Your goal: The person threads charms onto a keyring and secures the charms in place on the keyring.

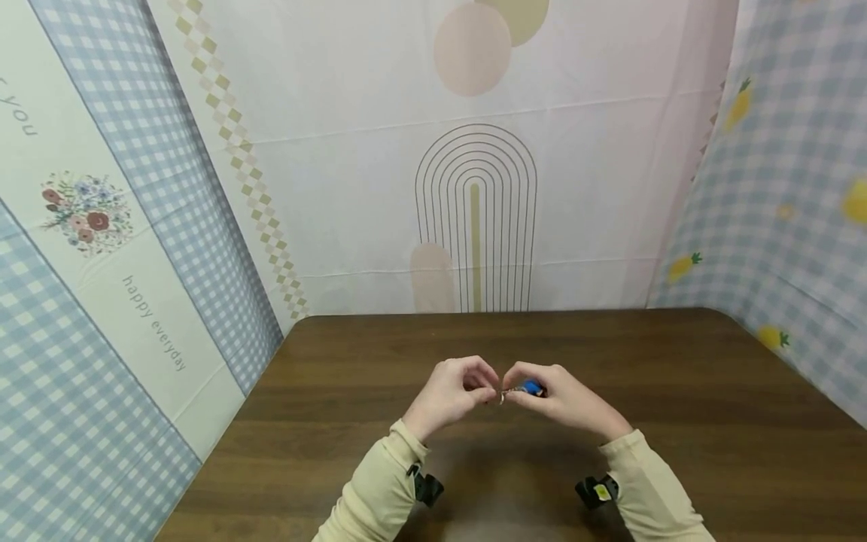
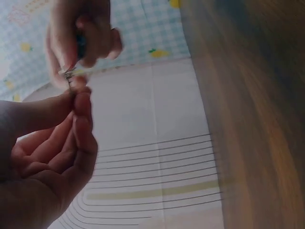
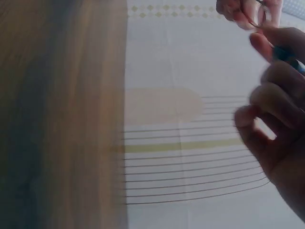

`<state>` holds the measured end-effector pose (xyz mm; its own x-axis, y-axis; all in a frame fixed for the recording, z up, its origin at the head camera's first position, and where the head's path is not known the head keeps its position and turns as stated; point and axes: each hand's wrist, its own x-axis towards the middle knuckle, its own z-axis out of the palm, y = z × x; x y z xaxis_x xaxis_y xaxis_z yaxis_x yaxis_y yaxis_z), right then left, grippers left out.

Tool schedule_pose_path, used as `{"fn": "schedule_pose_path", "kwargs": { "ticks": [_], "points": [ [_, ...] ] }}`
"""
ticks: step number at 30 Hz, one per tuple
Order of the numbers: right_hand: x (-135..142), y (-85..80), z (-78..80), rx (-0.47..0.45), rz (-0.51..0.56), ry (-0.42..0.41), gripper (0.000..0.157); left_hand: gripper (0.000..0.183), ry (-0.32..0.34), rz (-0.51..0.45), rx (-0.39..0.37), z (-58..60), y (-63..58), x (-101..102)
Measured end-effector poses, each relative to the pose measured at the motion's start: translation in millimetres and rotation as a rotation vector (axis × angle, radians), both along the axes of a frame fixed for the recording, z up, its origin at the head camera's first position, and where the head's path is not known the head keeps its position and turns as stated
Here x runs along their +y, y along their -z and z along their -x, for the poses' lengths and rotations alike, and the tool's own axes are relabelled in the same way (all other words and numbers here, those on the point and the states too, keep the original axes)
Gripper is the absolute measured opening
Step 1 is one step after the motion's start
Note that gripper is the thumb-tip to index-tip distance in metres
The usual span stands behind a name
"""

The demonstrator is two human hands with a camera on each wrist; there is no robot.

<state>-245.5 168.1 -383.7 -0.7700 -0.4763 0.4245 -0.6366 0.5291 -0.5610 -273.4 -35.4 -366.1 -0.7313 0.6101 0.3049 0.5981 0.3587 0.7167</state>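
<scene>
Above the table, my two hands meet fingertip to fingertip over a small keychain. Its blue piece (image 1: 533, 388) sits against the right hand (image 1: 565, 397), partly covered by those fingers. A short metal chain (image 2: 69, 78) runs from the right fingertips to the left ones in the left wrist view. My left hand (image 1: 452, 393) pinches its end between thumb and forefinger, the other fingers curled. In the right wrist view, a thin metal ring (image 3: 263, 15) shows at the left fingertips, while the right thumb and forefinger grip the keychain near the blue part. Blur hides its exact shape.
Under the hands lies a dark brown wooden table (image 1: 339, 421). A white printed cloth (image 1: 352, 211) hangs behind its back edge, with checked cloths at left (image 1: 41, 324) and right (image 1: 799, 248). Dark wrist devices (image 1: 427, 488) are strapped over both sleeves.
</scene>
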Motion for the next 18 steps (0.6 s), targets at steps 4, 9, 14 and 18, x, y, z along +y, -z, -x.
{"fn": "schedule_pose_path", "kwargs": {
  "ticks": [4, 9, 14, 18],
  "points": [
    [4.5, 4.1, 5.4, -0.110, -0.066, -0.042, 0.010, 0.009, 0.012, 0.117, 0.042, 6.3, 1.3, -0.8],
    [9.3, 13.8, 8.0, -0.268, -0.114, -0.111, 0.020, 0.013, 0.037, 0.261, 0.043, 11.7, 9.0, -0.5],
    [5.2, 25.6, 6.4, -0.455, -0.183, -0.176, 0.017, 0.015, 0.076, 0.428, 0.105, 9.9, 20.8, 2.1],
    [-3.0, 32.6, 4.1, -0.571, -0.246, -0.209, 0.012, 0.017, 0.103, 0.522, 0.103, 6.4, 29.7, 5.1]
  ]
}}
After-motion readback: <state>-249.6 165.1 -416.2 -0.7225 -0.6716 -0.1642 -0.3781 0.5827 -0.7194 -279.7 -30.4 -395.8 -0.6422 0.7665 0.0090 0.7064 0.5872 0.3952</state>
